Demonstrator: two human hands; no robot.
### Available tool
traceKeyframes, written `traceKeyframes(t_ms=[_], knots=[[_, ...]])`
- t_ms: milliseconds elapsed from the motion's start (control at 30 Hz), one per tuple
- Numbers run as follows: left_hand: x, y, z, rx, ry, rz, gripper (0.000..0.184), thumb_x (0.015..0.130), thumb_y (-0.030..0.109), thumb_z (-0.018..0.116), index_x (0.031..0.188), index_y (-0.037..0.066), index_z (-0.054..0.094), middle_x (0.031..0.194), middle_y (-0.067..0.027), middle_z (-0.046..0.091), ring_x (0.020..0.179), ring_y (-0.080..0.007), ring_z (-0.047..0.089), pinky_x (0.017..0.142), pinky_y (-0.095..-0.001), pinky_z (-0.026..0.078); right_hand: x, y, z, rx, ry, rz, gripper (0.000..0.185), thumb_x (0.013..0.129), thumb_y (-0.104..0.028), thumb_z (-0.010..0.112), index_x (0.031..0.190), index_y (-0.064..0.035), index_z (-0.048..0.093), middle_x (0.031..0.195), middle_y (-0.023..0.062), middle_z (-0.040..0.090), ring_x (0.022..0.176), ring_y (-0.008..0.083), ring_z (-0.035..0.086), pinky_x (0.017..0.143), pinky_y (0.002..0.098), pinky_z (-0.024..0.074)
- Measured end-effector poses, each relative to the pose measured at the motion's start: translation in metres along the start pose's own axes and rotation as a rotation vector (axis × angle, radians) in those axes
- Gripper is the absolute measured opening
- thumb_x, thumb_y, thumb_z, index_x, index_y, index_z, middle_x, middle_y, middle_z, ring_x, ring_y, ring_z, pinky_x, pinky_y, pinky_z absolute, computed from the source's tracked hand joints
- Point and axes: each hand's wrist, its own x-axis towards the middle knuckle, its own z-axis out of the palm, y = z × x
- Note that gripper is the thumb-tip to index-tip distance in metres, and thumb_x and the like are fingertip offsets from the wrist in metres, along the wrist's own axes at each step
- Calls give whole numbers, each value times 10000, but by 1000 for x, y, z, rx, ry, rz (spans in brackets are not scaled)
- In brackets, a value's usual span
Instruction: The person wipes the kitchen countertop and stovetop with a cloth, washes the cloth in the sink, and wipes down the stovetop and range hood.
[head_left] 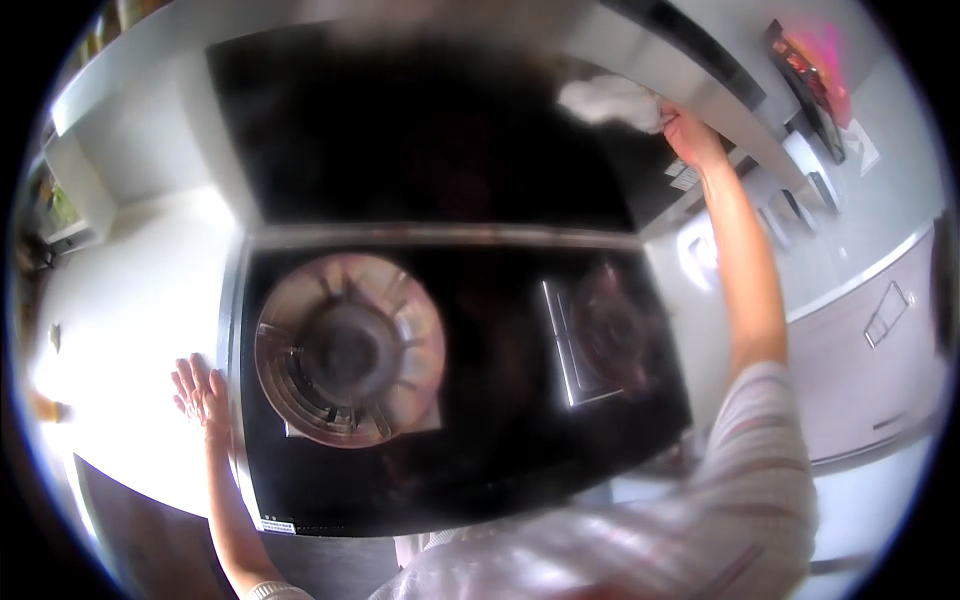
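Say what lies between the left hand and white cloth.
From the left hand to the white cloth, the head view shows the black cooktop, its large burner, the pale strip and the dark panel.

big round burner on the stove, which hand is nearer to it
Left. The left hand is left of the big round burner, at the white counter; the right hand is much farther off, toward the upper right, holding a white cloth.

A kitchen is indicated: a black cooktop (490, 400) is fitted with a ringed burner (418, 345) and a second burner (612, 330), and is adjoined by a white bench (140, 300).
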Motion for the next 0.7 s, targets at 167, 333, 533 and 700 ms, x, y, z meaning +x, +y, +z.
traceKeyframes(t_ms=[167,333,533,700], knots=[[-2,2,-4,16,2,-2,540,885,445,292,1352,174,278,1429,-98,167,1324,-281,115,1053,-467,93,-72,-16,148,-360,200,327,272,663,71,428,894,52,569,853,86,608,778,172,591,719,278,475],[4,-5,9,38,80,36,519,868,407,332,1334,180,308,1410,-102,217,1303,-273,169,1023,-480,158,-117,43,196,-418,-342,785,285,631,63,471,879,38,611,819,50,617,763,113,566,704,230,445],[12,-14,29,60,176,94,506,857,447,314,1305,213,320,1351,-81,277,1235,-274,254,951,-495,234,-165,150,180,-1037,-944,1135,330,659,-59,540,981,-1,576,877,113,628,780,195,584,691,305,466],[12,-16,38,59,361,168,445,851,368,347,1248,169,365,1242,-92,365,1140,-263,351,873,-477,334,-193,153,232,-987,-711,1388,477,741,-94,543,1158,70,380,1032,217,536,704,217,604,475,303,536]])
